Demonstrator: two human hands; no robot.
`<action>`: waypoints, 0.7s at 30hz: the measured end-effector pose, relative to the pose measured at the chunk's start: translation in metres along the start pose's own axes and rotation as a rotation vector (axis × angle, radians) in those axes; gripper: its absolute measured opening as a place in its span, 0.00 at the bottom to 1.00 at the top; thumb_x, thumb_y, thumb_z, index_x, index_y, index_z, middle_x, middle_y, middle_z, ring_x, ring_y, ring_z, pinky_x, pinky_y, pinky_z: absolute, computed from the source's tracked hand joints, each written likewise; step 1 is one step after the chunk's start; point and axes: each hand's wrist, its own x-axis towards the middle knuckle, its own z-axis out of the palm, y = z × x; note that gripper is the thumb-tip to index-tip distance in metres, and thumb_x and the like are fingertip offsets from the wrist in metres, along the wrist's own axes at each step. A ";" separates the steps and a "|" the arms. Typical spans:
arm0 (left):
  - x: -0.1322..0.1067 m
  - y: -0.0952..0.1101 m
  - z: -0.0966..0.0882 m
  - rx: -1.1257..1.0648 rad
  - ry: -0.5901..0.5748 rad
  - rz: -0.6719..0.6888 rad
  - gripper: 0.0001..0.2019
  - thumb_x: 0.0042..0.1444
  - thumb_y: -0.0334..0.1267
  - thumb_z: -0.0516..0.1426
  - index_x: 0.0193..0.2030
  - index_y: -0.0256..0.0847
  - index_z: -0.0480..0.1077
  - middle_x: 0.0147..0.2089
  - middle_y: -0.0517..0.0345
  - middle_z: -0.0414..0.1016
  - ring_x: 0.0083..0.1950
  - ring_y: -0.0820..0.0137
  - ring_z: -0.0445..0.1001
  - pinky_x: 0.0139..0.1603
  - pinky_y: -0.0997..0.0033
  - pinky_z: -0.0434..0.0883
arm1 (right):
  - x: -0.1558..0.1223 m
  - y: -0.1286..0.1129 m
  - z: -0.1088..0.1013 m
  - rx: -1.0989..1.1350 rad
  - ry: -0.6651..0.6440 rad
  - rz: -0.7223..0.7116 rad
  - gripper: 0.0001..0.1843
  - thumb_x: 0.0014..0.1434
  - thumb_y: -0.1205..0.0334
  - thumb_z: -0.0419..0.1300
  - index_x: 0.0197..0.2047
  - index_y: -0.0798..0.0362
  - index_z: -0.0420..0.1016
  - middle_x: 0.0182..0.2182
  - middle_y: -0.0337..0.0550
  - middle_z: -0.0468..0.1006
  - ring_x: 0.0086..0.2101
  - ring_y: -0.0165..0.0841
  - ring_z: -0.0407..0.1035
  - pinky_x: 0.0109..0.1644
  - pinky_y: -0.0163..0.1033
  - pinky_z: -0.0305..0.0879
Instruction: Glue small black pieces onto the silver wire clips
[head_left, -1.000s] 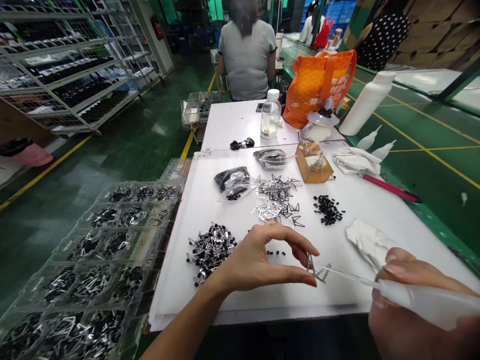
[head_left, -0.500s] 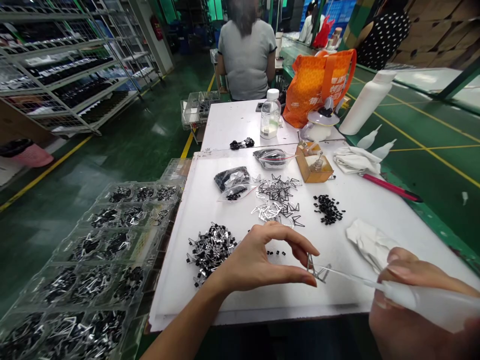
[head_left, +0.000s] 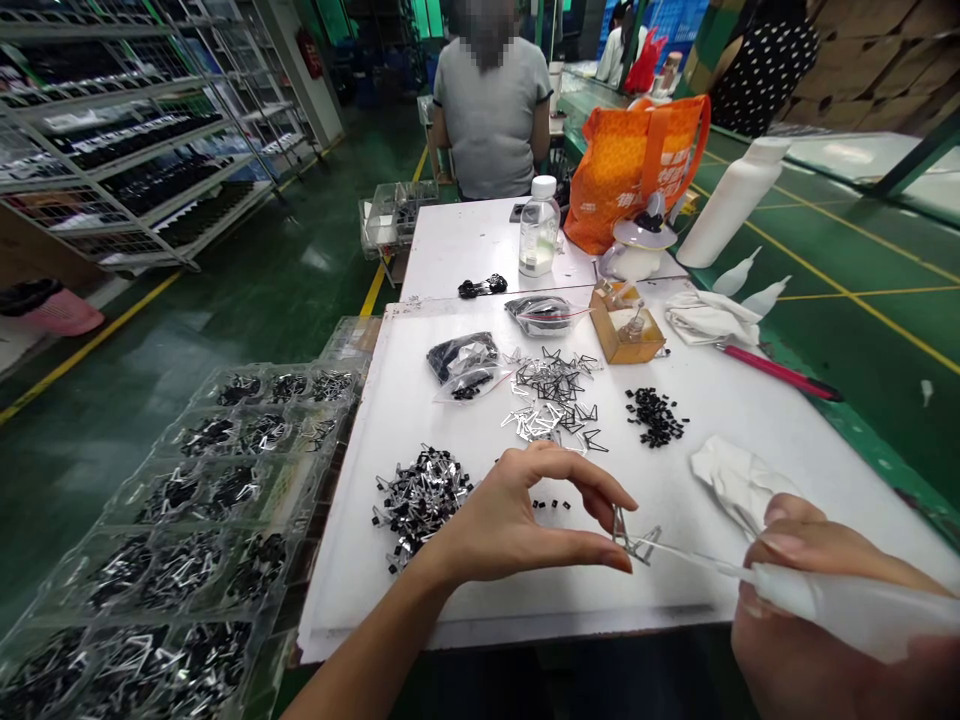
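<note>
My left hand (head_left: 525,520) pinches a small bent metal clip (head_left: 632,538) between thumb and forefinger, just above the white table (head_left: 420,590). My right hand (head_left: 817,620) grips a white squeeze bottle (head_left: 847,605) whose thin nozzle tip touches the clip. A heap of silver clips with black parts (head_left: 420,495) lies left of my left hand. Loose wire clips (head_left: 555,395) and a pile of small black pieces (head_left: 656,415) lie farther back.
Clear plastic trays of finished parts (head_left: 187,520) stand to the left. A crumpled white cloth (head_left: 739,480), a small cardboard box (head_left: 626,335), bags of parts, a water bottle (head_left: 538,228) and an orange bag (head_left: 637,165) sit on the table. A person in grey sits beyond.
</note>
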 end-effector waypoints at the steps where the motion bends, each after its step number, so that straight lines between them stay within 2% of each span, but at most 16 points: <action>1: 0.000 0.000 0.000 -0.003 -0.002 0.002 0.17 0.44 0.29 0.78 0.42 0.36 0.84 0.34 0.59 0.85 0.39 0.75 0.80 0.55 0.76 0.69 | 0.001 0.000 0.000 -0.030 0.005 -0.031 0.28 0.70 0.36 0.55 0.43 0.50 0.86 0.37 0.45 0.82 0.54 0.41 0.73 0.67 0.47 0.65; 4: -0.001 0.000 0.001 -0.017 0.002 -0.002 0.17 0.43 0.28 0.78 0.42 0.34 0.84 0.33 0.59 0.84 0.39 0.77 0.80 0.53 0.78 0.68 | 0.003 -0.001 0.002 -0.052 -0.002 -0.040 0.28 0.71 0.37 0.54 0.41 0.50 0.85 0.36 0.46 0.82 0.54 0.42 0.73 0.67 0.48 0.64; 10: -0.001 0.000 0.001 -0.008 0.001 0.009 0.17 0.44 0.27 0.78 0.42 0.35 0.84 0.33 0.60 0.84 0.38 0.77 0.79 0.56 0.77 0.66 | 0.000 -0.004 0.004 -0.091 -0.041 -0.051 0.31 0.75 0.41 0.46 0.39 0.49 0.85 0.39 0.44 0.83 0.58 0.39 0.71 0.74 0.46 0.57; 15: -0.001 -0.001 0.000 -0.010 0.003 0.008 0.17 0.44 0.29 0.78 0.42 0.35 0.84 0.33 0.60 0.84 0.38 0.77 0.79 0.55 0.75 0.67 | 0.000 -0.006 0.004 -0.079 -0.048 -0.065 0.31 0.75 0.41 0.46 0.39 0.48 0.85 0.36 0.45 0.82 0.57 0.40 0.71 0.74 0.47 0.56; 18: -0.001 -0.001 0.000 0.009 0.005 0.001 0.16 0.46 0.32 0.78 0.42 0.37 0.84 0.34 0.59 0.85 0.39 0.74 0.80 0.57 0.72 0.68 | 0.000 -0.006 0.006 -0.100 -0.047 -0.080 0.30 0.76 0.43 0.46 0.39 0.49 0.85 0.36 0.45 0.82 0.57 0.39 0.71 0.75 0.46 0.54; 21: -0.001 0.001 0.001 0.011 0.010 -0.010 0.15 0.47 0.35 0.78 0.42 0.38 0.84 0.34 0.57 0.85 0.39 0.71 0.81 0.58 0.68 0.69 | -0.001 -0.002 0.004 -0.022 -0.003 -0.008 0.29 0.73 0.40 0.49 0.38 0.49 0.85 0.36 0.44 0.81 0.57 0.38 0.70 0.76 0.45 0.53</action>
